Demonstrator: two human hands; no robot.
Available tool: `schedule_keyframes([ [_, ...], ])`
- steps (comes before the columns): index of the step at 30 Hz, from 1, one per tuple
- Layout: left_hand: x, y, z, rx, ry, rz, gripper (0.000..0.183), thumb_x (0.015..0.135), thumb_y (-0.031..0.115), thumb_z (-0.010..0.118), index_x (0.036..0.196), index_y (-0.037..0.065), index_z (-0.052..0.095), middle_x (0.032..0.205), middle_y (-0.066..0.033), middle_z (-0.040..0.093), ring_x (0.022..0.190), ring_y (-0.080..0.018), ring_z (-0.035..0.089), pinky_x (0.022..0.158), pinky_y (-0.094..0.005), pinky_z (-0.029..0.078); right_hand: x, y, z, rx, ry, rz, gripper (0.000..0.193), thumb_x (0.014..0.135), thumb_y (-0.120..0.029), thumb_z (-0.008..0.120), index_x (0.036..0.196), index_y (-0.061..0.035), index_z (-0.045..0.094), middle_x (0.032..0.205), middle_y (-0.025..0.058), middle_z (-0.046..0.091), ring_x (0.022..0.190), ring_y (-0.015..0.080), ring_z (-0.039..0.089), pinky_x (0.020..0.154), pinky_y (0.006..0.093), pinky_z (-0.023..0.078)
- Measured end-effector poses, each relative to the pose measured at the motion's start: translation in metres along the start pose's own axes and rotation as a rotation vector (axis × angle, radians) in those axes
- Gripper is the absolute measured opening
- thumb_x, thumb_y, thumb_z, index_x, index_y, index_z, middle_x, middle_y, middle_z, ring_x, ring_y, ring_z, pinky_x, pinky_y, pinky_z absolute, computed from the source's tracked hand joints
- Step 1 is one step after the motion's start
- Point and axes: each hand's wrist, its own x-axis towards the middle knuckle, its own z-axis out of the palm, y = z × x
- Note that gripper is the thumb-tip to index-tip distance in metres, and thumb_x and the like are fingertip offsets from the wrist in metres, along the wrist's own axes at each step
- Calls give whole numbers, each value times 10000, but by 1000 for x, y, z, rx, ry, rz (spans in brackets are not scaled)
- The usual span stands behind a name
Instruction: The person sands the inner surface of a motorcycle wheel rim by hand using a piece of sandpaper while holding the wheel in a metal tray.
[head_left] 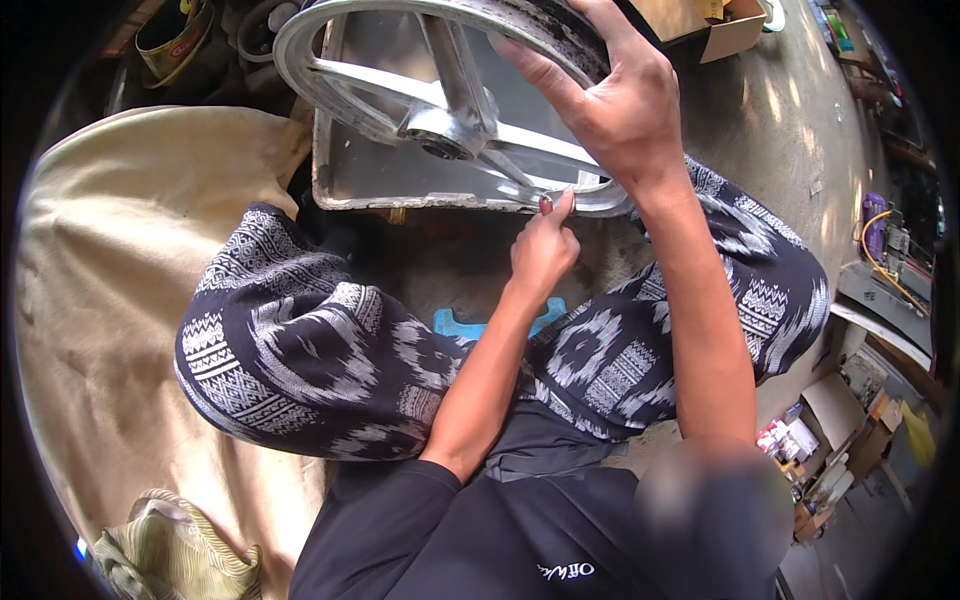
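A silver spoked wheel rim [470,115], like a motorcycle's, is tilted over a grey rectangular basin [400,197] in front of me. My right hand [632,110] grips it at the upper right, thumb inside the rim and fingers over its outer side. Lower down, my left hand [545,248] is closed against the wheel's near edge, with the fingers curled and one fingertip pressed to the metal. A small dark reddish bit shows at those fingertips; whether it is a held thing I cannot make out.
A blue plastic piece [455,324] lies between my knees. Beige cloth [120,300] covers the left side, with a striped greenish cloth [175,550] on it. Buckets [172,45] stand at the far left, and a cardboard box [700,25] at the far right. Clutter lines the right edge.
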Motion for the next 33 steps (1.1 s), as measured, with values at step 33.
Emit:
schedule_keyframes([
  [33,16,6,0,86,20,-68,560,928,146,499,1476,211,597,1185,-308,678,1025,-483,697,919,-572,543,6,-2,3,-55,26,-47,534,860,-421,806,1209,-44,660,1041,176,743,950,371,745,831,437,591],
])
